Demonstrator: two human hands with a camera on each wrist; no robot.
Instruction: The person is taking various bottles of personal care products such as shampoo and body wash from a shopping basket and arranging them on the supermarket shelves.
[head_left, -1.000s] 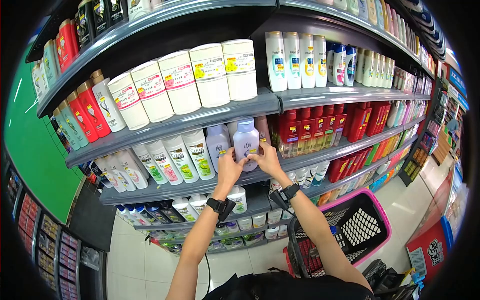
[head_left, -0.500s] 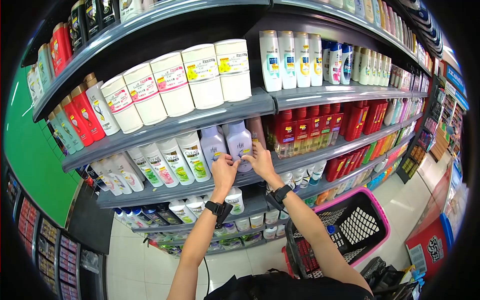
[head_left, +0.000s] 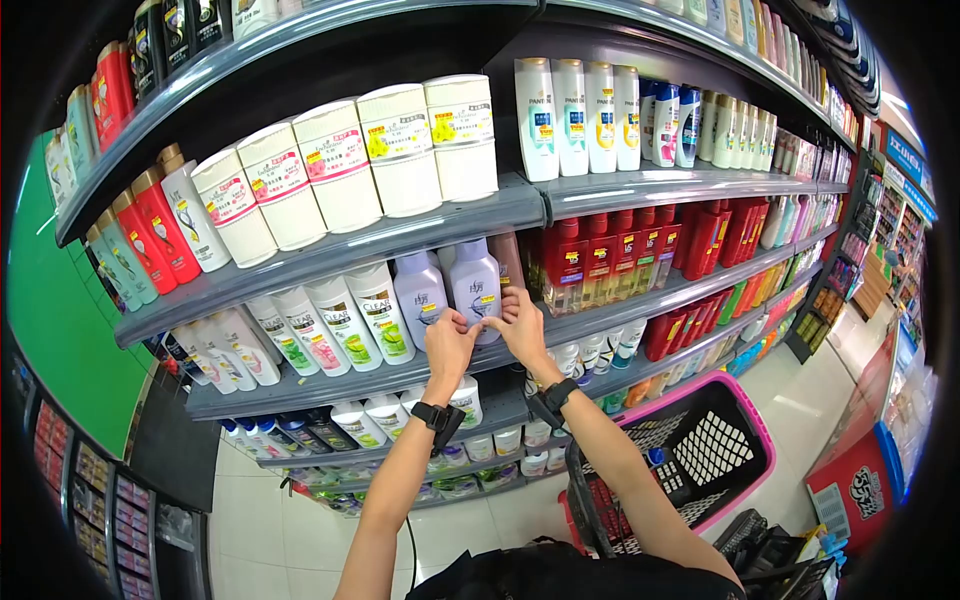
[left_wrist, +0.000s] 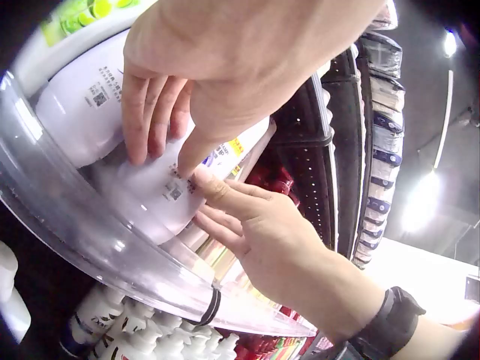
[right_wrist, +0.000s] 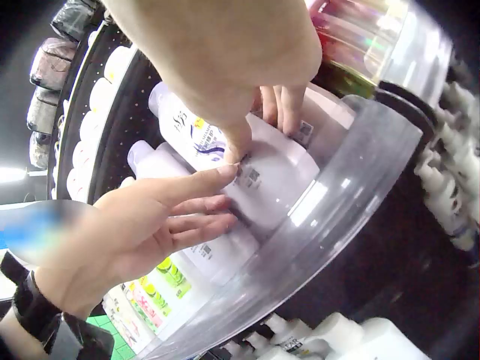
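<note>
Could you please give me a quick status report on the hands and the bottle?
Left hand and right hand both touching the lavender bottle, thumbs meeting. Bottle upright on shelf. Clear rail in front, neighbour bottle close beside.

White jars (head_left: 400, 150) were ranged on the upper shelf (head_left: 300, 262), red bottles (head_left: 600, 255) were stacked to the right, and a pink-rimmed basket (head_left: 715, 450) was set near, lower right.
</note>
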